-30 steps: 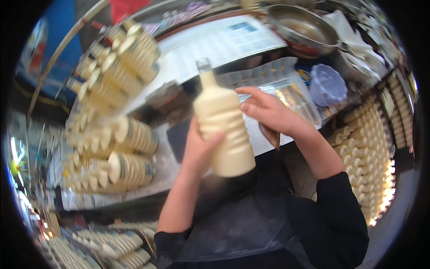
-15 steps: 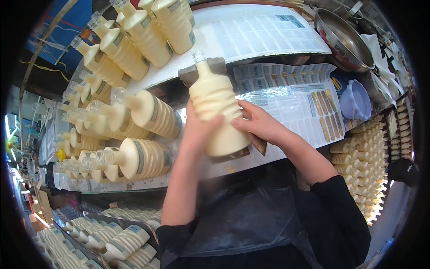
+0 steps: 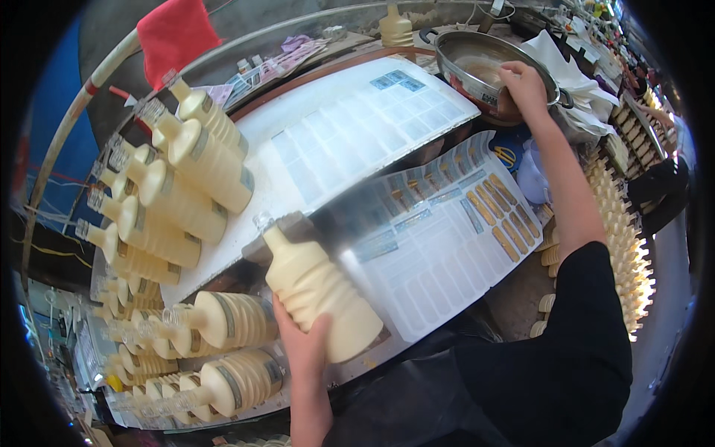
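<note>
A cream bottle (image 3: 320, 290) with a ribbed body and clear glass neck lies slanted, its neck against a dark grey block (image 3: 290, 235). My left hand (image 3: 302, 343) grips its lower left side, thumb across the front. No label shows on the side facing up. Far to the right, my right hand (image 3: 526, 86) is over a wide metal pan (image 3: 465, 56), its fingers bent together at the inside of the wall. What those fingers hold, if anything, is hidden.
Cream bottles (image 3: 197, 156) stand and lie in groups on the left. A label sheet (image 3: 417, 298) with gold strips (image 3: 491, 205) covers the table beside a white board (image 3: 313, 134). A lilac bucket (image 3: 532, 175) and many more bottles (image 3: 603, 238) are at right.
My right hand has left the bottle and moved up and right to the pan. My left hand still holds the bottle. The view has shifted, bringing the pan and a red cloth into fuller sight.
</note>
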The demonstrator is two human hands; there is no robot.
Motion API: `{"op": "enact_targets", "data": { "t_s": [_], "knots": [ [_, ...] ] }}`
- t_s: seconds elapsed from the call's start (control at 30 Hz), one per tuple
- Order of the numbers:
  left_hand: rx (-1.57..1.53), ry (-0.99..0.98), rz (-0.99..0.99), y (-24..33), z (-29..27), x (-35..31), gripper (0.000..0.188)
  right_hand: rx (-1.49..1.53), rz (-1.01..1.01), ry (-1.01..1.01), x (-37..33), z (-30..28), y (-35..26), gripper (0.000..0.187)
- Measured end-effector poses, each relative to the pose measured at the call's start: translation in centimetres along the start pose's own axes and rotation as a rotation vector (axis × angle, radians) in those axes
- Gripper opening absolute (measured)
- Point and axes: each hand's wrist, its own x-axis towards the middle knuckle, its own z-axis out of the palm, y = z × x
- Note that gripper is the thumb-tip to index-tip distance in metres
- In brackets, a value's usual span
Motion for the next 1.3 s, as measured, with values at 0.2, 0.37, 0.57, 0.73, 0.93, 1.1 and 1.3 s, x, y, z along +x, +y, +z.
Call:
{"op": "enact_targets", "data": {
  "t_s": [0.2, 0.37, 0.57, 0.73, 0.93, 1.1, 1.3],
  "knots": [
    [-0.131, 0.007, 0.008, 0.0, 0.1, -0.9, 0.102, -0.273, 0.254, -0.643, 7.3, 3.7, 6.8, 0.035],
    [-0.053, -0.008, 0.056, -0.3, -0.2, -0.8, 0.102, -0.327, 0.264, -0.813, 7.9, 4.8, 8.9, 0.03],
    [-0.034, -0.001, 0.055, -0.9, -0.6, -0.3, 0.105, 0.463, 0.349, -0.657, 10.4, 2.5, 12.8, 0.03],
    [-0.007, 0.01, 0.057, -0.5, -0.3, -0.7, 0.105, 0.682, 0.43, -0.736, 5.6, -3.8, -2.7, 0.018],
    [-0.042, -0.021, 0.093, -1.0, -0.6, -0.2, 0.104, 0.278, -0.246, -1.168, -6.9, -1.2, -12.1, 0.022],
    [-0.102, -0.071, 0.049, 0.3, 0.0, -0.4, 0.104, 0.482, -0.322, -1.361, -18.5, 0.0, -19.4, 0.026],
    [-0.049, -0.088, 0.063, -0.1, -0.5, -0.1, 0.1, 0.423, -0.052, -1.33, -27.2, 1.1, -25.5, 0.079]
  ]
}}
